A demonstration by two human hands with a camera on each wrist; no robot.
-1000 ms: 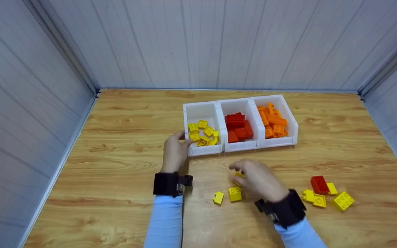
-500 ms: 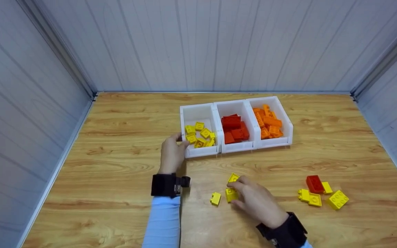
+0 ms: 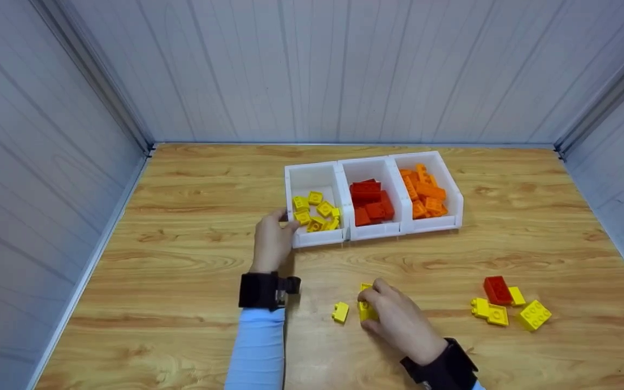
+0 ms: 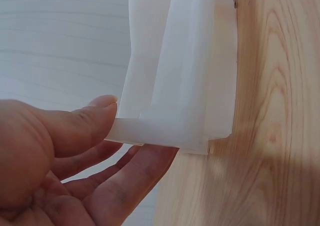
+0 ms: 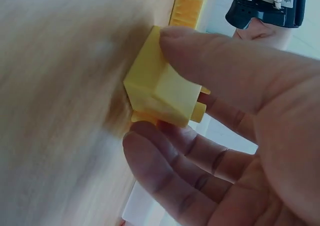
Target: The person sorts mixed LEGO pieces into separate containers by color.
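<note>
My left hand [image 3: 271,244] holds the front left corner of the white bin [image 3: 318,239] with yellow bricks in it. In the left wrist view, the thumb lies on one side of the bin's wall [image 4: 182,81] and the fingers on the other. Below the bins, my right hand [image 3: 398,322] grips a yellow building brick [image 5: 155,81] low at the table, thumb on one side and fingertips opposite. Just beyond it lies another yellow piece [image 3: 365,285], partly hidden by the fingers. To its left is a small yellow brick [image 3: 340,312].
Joined to the yellow bin are a white bin of red bricks [image 3: 366,191] and one of orange bricks [image 3: 430,190]. On the table at right lie a red brick [image 3: 498,291] and several yellow ones, including a large yellow brick [image 3: 534,315]. Pale panels [image 3: 317,70] enclose the table.
My right hand has come nearer, away from the farther yellow piece, and its fingers have closed round the yellow brick. My left hand keeps its hold on the bin. The head view shifted slightly.
</note>
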